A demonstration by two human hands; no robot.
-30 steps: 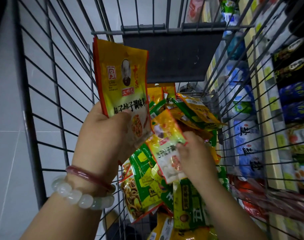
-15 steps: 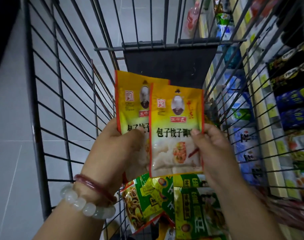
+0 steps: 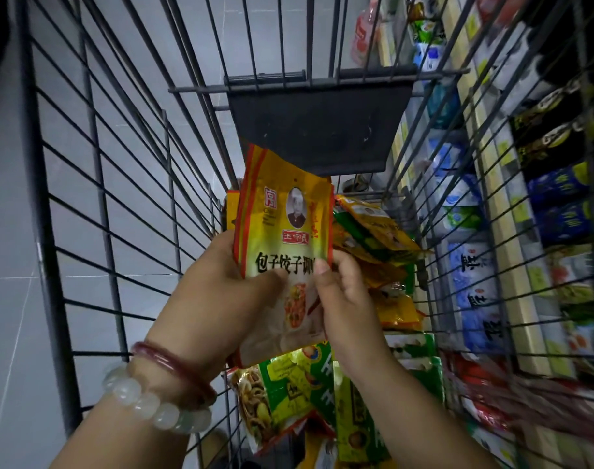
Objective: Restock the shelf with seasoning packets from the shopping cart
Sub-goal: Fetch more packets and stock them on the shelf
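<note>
Over the wire shopping cart (image 3: 95, 184), the view looks down through its grid to pale grey floor tiles (image 3: 11, 299) on the left; a dark plastic flap (image 3: 317, 126) hangs at the cart's far end, and along the right side runs a shelf (image 3: 505, 265) stocked with blue, white and dark bagged goods.

Half a second ago two yellow packets stood side by side, one in each hand; now they are stacked into one bundle of yellow seasoning packets (image 3: 283, 238), upright above the cart's middle, the rear one showing only as a strip at the left edge and top; the camera has tilted further down, so more of the pile is visible.

Two hands are in view; the left hand (image 3: 214, 299) grips the bundle's lower left, thumb curled across the front; the right hand (image 3: 343, 292) pinches the right edge, thumb on the front, fingers curled behind; the left wrist carries two bracelets, one of pale beads (image 3: 146, 402) and one red (image 3: 173, 365).

Loose green and yellow packets (image 3: 288, 401) lie heaped on the cart's bottom, too overlapped to count.
</note>
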